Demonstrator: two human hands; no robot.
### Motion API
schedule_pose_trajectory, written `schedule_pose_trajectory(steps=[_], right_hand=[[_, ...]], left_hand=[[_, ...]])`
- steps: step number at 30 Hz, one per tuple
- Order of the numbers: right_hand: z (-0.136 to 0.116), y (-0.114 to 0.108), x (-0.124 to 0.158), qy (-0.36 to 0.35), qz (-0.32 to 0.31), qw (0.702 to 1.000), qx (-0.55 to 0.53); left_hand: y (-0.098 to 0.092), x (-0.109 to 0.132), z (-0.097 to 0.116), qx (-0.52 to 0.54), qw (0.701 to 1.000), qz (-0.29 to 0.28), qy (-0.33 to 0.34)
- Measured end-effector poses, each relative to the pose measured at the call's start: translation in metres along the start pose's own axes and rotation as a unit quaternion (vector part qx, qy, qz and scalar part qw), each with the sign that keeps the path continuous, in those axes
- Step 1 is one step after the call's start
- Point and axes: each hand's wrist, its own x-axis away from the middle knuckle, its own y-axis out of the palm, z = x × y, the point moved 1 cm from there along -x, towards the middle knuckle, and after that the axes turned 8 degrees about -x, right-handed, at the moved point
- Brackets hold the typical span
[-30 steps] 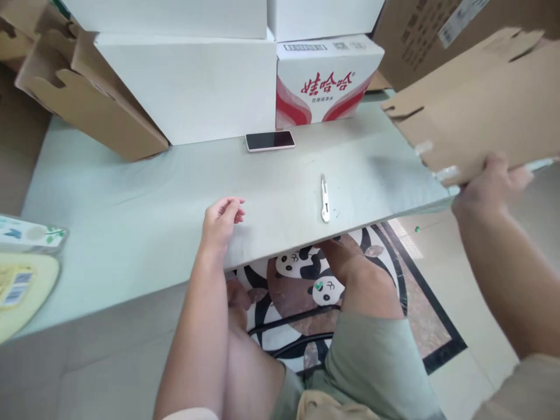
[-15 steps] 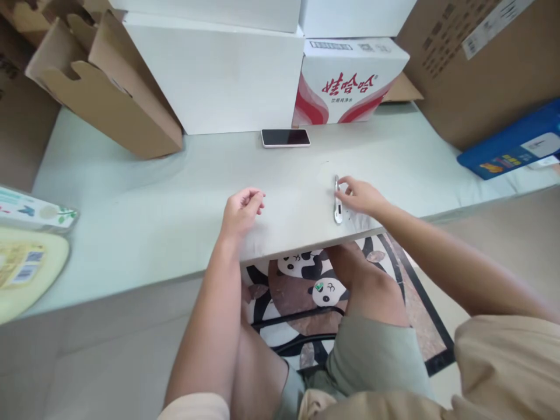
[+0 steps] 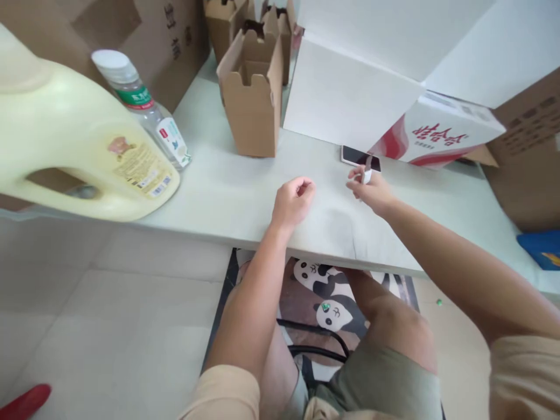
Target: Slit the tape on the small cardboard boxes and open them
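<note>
My right hand [image 3: 375,191] is raised over the table, just in front of the phone [image 3: 355,155]. Its fingers are closed round a slim white-and-grey tool [image 3: 367,175], shaped like a small utility knife; fingers hide part of it and the rest is blurred. To the left, my left hand [image 3: 292,201] rests by the table's front edge with its fingers curled in, and nothing shows in them. Dark-screened, the phone lies flat against the foot of a white box [image 3: 350,96].
The pale table [image 3: 210,204] carries a big yellow jug [image 3: 144,169], a clear bottle [image 3: 151,114] and open brown cartons [image 3: 254,111] on the left. A white-and-red carton [image 3: 437,134] stands at the back right, a blue package [image 3: 542,248] at the far right.
My right hand has picked the white tool up off the table and carried it back towards the phone. The view has turned left, bringing the jug and bottle further in.
</note>
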Motion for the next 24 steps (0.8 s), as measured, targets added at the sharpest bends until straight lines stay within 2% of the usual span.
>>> schedule_pose_trajectory(steps=[4, 7, 10, 12, 15, 17, 21, 22, 24], right_hand=[[-0.098, 0.049, -0.020, -0.137, -0.058, 0.983, -0.108], [-0.167, 0.073, -0.030, -0.241, -0.080, 0.961, -0.107], [-0.210, 0.085, -0.040, -0.239, -0.080, 0.968, 0.005], [-0.219, 0.087, -0.044, -0.214, -0.058, 0.973, 0.066], [-0.204, 0.078, -0.042, -0.211, -0.017, 0.975, 0.070], [-0.176, 0.062, -0.030, -0.224, 0.021, 0.974, 0.038], [-0.095, 0.011, 0.018, -0.227, 0.061, 0.966, -0.106], [-0.073, -0.003, 0.035, -0.223, 0.079, 0.958, -0.159], [-0.030, -0.028, 0.069, -0.240, 0.162, 0.928, -0.236]], left_hand=[[-0.006, -0.006, 0.002, 0.038, 0.997, 0.066, -0.017], [-0.009, -0.008, 0.003, 0.053, 0.993, 0.100, -0.024], [-0.012, -0.007, 0.003, 0.051, 0.993, 0.105, -0.032], [-0.014, -0.006, 0.003, 0.045, 0.993, 0.107, -0.033], [-0.018, -0.003, 0.005, 0.043, 0.990, 0.133, -0.022], [-0.023, -0.001, 0.003, 0.037, 0.980, 0.194, -0.006], [-0.038, -0.001, -0.009, 0.021, 0.925, 0.371, 0.079], [-0.040, -0.001, -0.013, 0.021, 0.915, 0.387, 0.113], [-0.039, -0.002, -0.017, 0.026, 0.916, 0.353, 0.192]])
